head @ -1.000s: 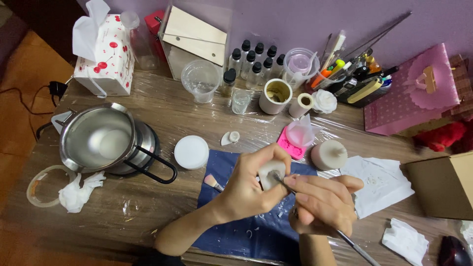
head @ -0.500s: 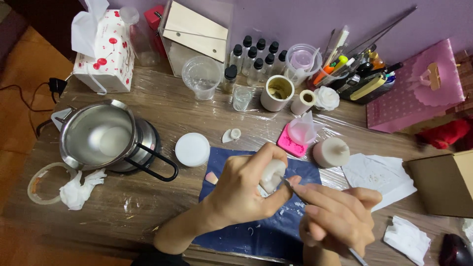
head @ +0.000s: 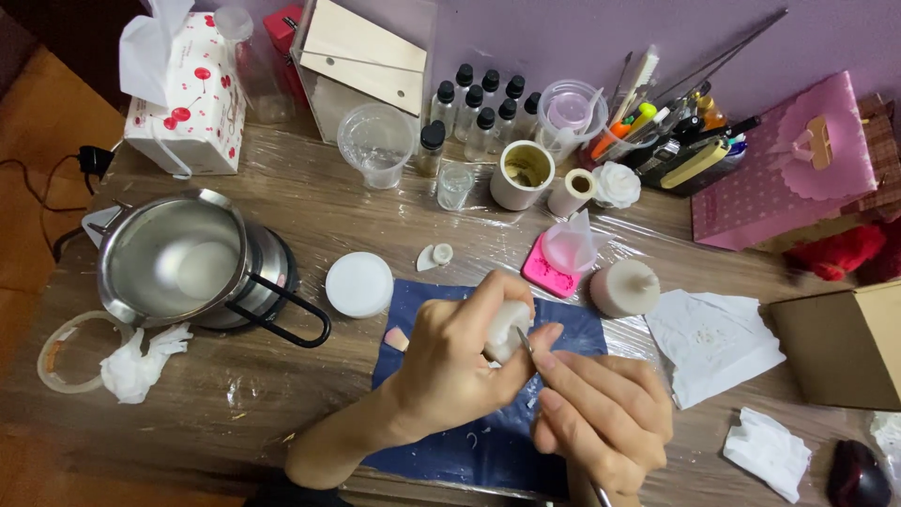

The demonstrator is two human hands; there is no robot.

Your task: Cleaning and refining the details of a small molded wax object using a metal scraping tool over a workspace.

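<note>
- Lowest in the frame, right of centre, the right hand (head: 601,422) is closed around a thin metal tool (head: 523,344). Only its tip shows above the fingers and a short stub of handle shows at the bottom edge. The tip touches the small white piece.
- Just above and left of it, the left hand (head: 450,366) pinches a small white wax-like piece (head: 508,329) between thumb and fingertips, a little below the middle of the frame and over the dark blue mat (head: 469,441).
- The piece looks light and stiff but probably soft at the surface, so it would likely mark or chip under hard pressure. It may also be a bit slick.
- A firm yet gentle pinch on its rounded sides, away from the face the tool works on, seems the safest hold. Most of the piece is hidden by fingers, so I cannot tell its exact shape.
- Pale shavings (head: 479,437) lie scattered on the mat beneath both hands.
- Further up, a flat white round disc (head: 359,284) sits just beyond the mat's upper left corner. A pink mould (head: 549,272) and a pale round candle (head: 624,287) stand to the upper right.
- At the left, a steel melting pot (head: 183,263) stands on a small burner.
- Farthest, along the purple wall, stand dropper bottles (head: 479,108), a clear plastic cup (head: 377,143) and a holder of pens (head: 657,141).
</note>
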